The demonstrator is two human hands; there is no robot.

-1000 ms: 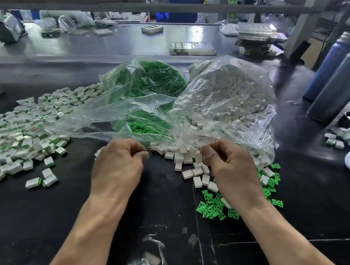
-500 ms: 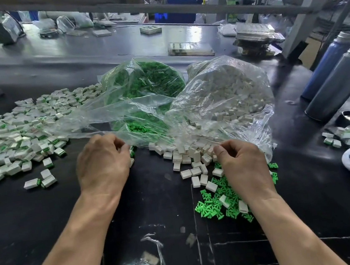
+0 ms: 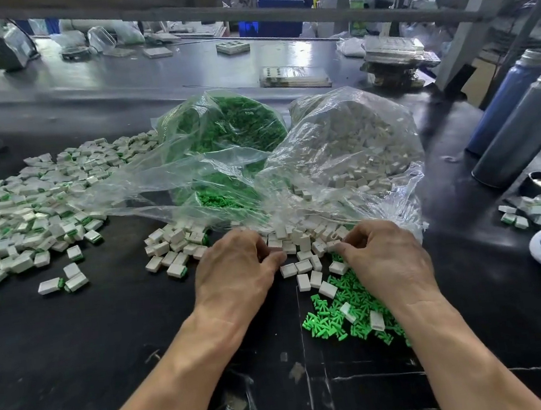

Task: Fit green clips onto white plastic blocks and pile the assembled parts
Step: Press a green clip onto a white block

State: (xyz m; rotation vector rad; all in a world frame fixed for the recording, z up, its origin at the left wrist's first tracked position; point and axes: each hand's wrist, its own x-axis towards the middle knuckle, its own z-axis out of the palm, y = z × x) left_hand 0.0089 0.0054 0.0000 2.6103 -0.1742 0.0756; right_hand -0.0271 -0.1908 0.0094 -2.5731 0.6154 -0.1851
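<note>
On the scuffed black worktable (image 3: 78, 361), both hands work at the spill of small white plastic blocks (image 3: 303, 265) beside loose green clips (image 3: 329, 322). The left hand (image 3: 236, 269) curls, fingertips among the blocks; the right hand (image 3: 386, 255) pinches there too, though what each one grips is hidden. Assembled parts (image 3: 21, 219) are piled far left.

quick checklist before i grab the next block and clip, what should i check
1. White blocks within reach: ok. Loose white blocks lie between the left hand and the right hand.
2. Green clips within reach: ok. Loose green clips lie beside the right wrist.
3. Hands free: cannot tell. Both sets of fingers are curled at the blocks, and whether they hold a part is hidden.
4. Clips unmixed: not ok. A few white blocks lie on the clip scatter.
5. Pile has room: ok. The assembled parts sit far left with bare table before them.
6. Block bag open: ok. Blocks spill from its mouth.
</note>
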